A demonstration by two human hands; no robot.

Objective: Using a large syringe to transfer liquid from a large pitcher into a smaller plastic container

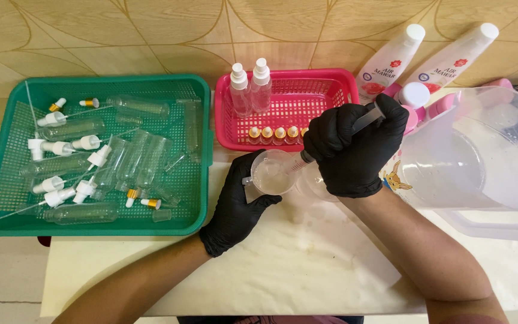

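We see the left hand [238, 201], in a black glove, wrapped around a small clear plastic cup [273, 174] at the frame's centre. The right hand [355, 147], also gloved, is closed around a clear syringe [337, 135] whose tip dips into the cup. Open room lies below the hands, on the pale table cover [307, 264]. At left sits a green mesh tray [7, 120] of clear bottles and white spray heads; at upper centre a pink basket [325, 90] holds two spray bottles [250, 90] and a row of yellow-capped vials. At right, a translucent jug [481, 156] touches the table's edge, with two white bottles [427, 54] with pink labels above.
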